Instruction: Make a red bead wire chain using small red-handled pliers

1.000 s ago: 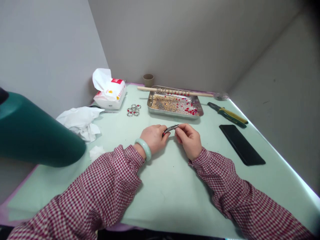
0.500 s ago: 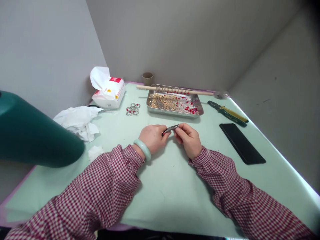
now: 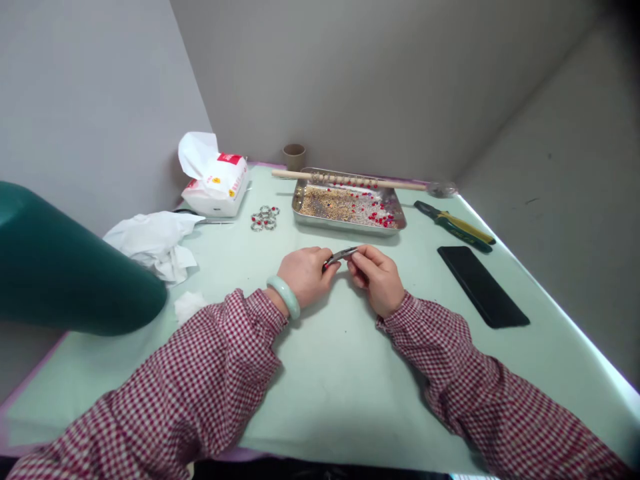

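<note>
My left hand (image 3: 307,275), with a pale green bangle (image 3: 283,297) at its wrist, is closed around small needle-nose pliers (image 3: 341,255). The jaws of the pliers point right and reach the fingertips of my right hand (image 3: 376,275). Thumb and forefinger of that hand are pinched together at the jaw tips. Whatever lies between them is too small or hidden to make out. Just beyond both hands stands a metal tray (image 3: 350,229) of gold, clear and red beads. Several small rings with red beads (image 3: 265,219) lie in a cluster to the tray's left.
A wooden stick (image 3: 400,185) strung with beaded rings rests across the tray. Cutting pliers (image 3: 455,227) and a black phone-like slab (image 3: 483,287) lie at right. Tissues (image 3: 217,187), crumpled paper (image 3: 155,240) and a large green cylinder (image 3: 75,267) occupy the left. A small cup (image 3: 294,157) stands behind.
Hardly anything differs. Both hands keep the same hold at the pliers' tips, and the whole view has shifted very slightly.
</note>
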The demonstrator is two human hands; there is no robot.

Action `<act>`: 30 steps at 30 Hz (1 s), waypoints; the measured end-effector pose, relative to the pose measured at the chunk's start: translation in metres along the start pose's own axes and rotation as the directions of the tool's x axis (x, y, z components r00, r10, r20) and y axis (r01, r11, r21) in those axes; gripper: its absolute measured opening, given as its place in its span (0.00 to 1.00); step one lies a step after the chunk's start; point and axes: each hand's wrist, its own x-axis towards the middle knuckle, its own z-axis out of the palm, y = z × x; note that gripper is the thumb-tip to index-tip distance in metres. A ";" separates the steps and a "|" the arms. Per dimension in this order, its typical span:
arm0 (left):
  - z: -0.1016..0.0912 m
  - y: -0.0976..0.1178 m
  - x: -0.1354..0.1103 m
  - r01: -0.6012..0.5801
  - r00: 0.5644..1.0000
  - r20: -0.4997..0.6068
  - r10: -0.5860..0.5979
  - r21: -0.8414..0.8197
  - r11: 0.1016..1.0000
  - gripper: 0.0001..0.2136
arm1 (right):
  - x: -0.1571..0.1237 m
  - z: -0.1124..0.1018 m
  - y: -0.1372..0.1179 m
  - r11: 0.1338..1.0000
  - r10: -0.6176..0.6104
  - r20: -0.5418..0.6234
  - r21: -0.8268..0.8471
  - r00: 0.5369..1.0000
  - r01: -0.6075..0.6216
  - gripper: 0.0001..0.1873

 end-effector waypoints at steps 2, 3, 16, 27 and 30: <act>0.000 0.000 0.000 -0.009 1.000 -0.006 0.009 -0.018 1.000 0.12 | 0.000 -0.001 0.000 1.000 0.011 0.015 0.019 1.000 -0.012 0.08; -0.001 0.000 0.000 -0.014 1.000 -0.008 0.014 -0.024 1.000 0.12 | 0.000 -0.001 0.000 1.000 0.012 0.024 0.023 1.000 -0.013 0.08; 0.000 -0.006 0.000 -0.098 0.995 -0.008 0.099 -0.207 0.973 0.10 | 0.001 -0.007 -0.005 0.978 0.113 0.158 0.158 0.981 -0.138 0.06; -0.006 -0.005 -0.001 -0.103 0.993 0.025 0.114 -0.267 0.958 0.12 | 0.005 -0.019 -0.013 0.898 0.209 0.385 0.289 0.899 -0.333 0.06; -0.004 -0.006 -0.001 -0.121 0.991 0.017 0.130 -0.258 0.959 0.10 | 0.004 -0.018 -0.013 0.901 0.205 0.372 0.290 0.905 -0.324 0.06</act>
